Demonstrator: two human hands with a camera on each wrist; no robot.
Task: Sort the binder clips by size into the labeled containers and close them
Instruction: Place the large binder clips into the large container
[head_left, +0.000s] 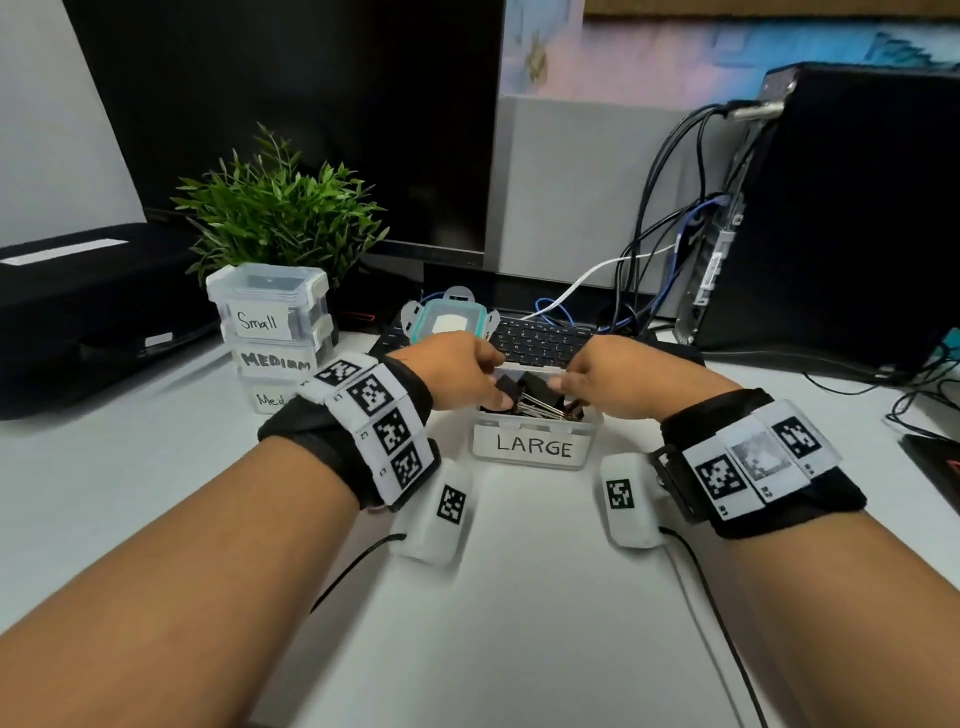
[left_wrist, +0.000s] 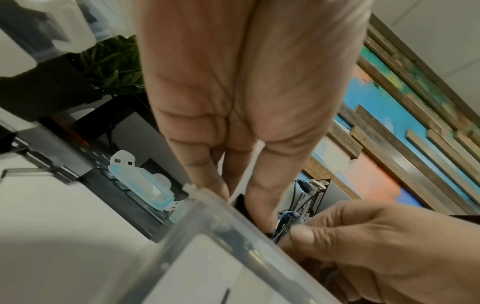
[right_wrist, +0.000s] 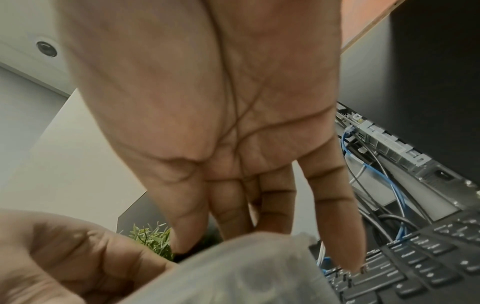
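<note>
A clear container labelled LARGE (head_left: 535, 449) stands uncovered at mid-table with several black binder clips (head_left: 540, 402) inside. Both hands hover over its mouth. My left hand (head_left: 501, 382) pinches one black clip (head_left: 506, 387) between thumb and fingers at the left rim; the left wrist view shows the fingertips (left_wrist: 259, 209) on that clip just inside the rim (left_wrist: 221, 226). My right hand (head_left: 563, 376) has its thumb and fingers closed on a neighbouring black clip (head_left: 537, 385); in the right wrist view that clip is mostly hidden behind the container corner (right_wrist: 259, 267). The teal-edged lid (head_left: 449, 322) lies behind on the keyboard.
Closed containers labelled Small (head_left: 267, 306) and Medium (head_left: 280, 358) are stacked at left on a third (head_left: 267, 397), in front of a green plant (head_left: 280, 208). A black keyboard (head_left: 540, 340), a monitor, a computer tower (head_left: 831, 208) and cables (head_left: 649, 260) fill the back.
</note>
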